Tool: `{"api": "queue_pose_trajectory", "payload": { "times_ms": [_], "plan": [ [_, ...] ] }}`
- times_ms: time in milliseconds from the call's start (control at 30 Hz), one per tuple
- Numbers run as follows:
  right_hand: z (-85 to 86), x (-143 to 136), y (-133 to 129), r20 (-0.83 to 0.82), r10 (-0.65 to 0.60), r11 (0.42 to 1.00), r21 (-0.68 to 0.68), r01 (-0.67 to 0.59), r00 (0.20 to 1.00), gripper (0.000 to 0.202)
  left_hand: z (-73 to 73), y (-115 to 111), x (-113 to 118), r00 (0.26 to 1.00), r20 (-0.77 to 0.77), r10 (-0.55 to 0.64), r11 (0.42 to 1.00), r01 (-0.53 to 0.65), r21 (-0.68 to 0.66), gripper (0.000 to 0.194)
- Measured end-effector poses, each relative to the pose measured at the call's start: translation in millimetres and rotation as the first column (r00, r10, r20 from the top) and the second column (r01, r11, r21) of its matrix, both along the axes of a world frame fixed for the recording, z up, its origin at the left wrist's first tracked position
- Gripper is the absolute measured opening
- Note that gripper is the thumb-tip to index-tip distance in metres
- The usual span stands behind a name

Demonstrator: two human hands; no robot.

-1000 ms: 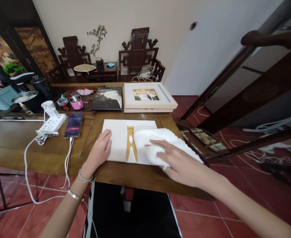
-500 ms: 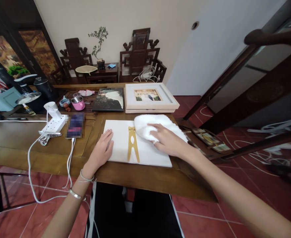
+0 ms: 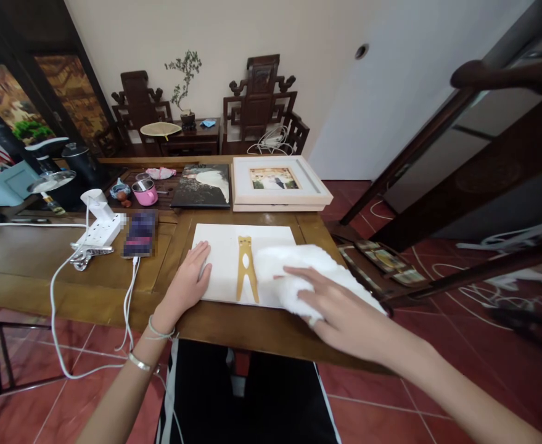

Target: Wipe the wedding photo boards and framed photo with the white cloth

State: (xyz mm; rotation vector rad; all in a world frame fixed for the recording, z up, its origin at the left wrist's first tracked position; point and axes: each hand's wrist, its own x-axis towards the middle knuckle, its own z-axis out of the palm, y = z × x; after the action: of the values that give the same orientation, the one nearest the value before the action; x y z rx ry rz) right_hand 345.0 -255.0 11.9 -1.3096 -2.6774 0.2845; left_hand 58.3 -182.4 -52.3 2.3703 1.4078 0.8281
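A flat white board [image 3: 219, 265] lies near the table's front edge, with a gold cat-shaped figure [image 3: 246, 269] on its middle. My left hand [image 3: 191, 275] rests flat on the board's left edge, fingers stretched out. In my right hand [image 3: 328, 305] is a fluffy white cloth [image 3: 314, 262], bunched under the fingers and spread over the board's right part. The cloth hides the board's lower right corner and hangs past its right edge. A ring shows on one right finger.
Behind the board lie a wooden picture frame [image 3: 279, 200] and a dark panel with a white bird [image 3: 201, 186]. To the left are a phone [image 3: 140, 234] on a cable, a white power strip [image 3: 105, 231] and a pink mug [image 3: 145, 193]. Dark wooden furniture [image 3: 418, 166] stands at the right.
My right hand has moved the white cloth toward me and to the right, uncovering the board's upper right corner. My left hand has stayed in place.
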Motion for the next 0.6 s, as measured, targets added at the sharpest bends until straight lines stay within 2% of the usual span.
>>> {"api": "queue_pose_trajectory", "payload": {
  "times_ms": [200, 300, 367, 433, 500, 600],
  "plan": [
    [-10.9, 3, 92, 0.016, -0.09, 0.992, 0.095, 0.088, 0.996, 0.024, 0.7, 0, -1, 1.0, 0.016, -0.013, 1.0, 0.013, -0.001, 0.042],
    [-13.2, 0, 112, 0.029, -0.114, 0.987, 0.115, 0.11, 0.993, 0.024, 0.5, 1, -1, 1.0, 0.024, -0.008, 1.0, 0.008, -0.012, 0.042],
    [-16.2, -3, 106, 0.035, -0.116, 0.986, 0.121, 0.111, 0.993, 0.022, 0.2, 1, -1, 1.0, 0.029, -0.004, 1.0, 0.005, -0.016, 0.042],
    [-19.0, -6, 86, 0.041, -0.114, 0.987, 0.121, 0.108, 0.993, 0.022, 0.2, 1, 0, 1.0, 0.029, -0.007, 1.0, 0.008, -0.01, 0.041],
    [-18.6, -8, 55, 0.031, -0.097, 0.99, 0.105, 0.094, 0.995, 0.022, 0.5, 0, 0, 1.0, 0.022, -0.009, 1.0, 0.009, -0.005, 0.042],
    [-9.2, -9, 0, 0.014, -0.029, 0.999, 0.042, 0.028, 0.999, 0.026, 0.9, -1, 1, 1.0, 0.011, -0.005, 1.0, 0.005, -0.006, 0.042]
  ]
}}
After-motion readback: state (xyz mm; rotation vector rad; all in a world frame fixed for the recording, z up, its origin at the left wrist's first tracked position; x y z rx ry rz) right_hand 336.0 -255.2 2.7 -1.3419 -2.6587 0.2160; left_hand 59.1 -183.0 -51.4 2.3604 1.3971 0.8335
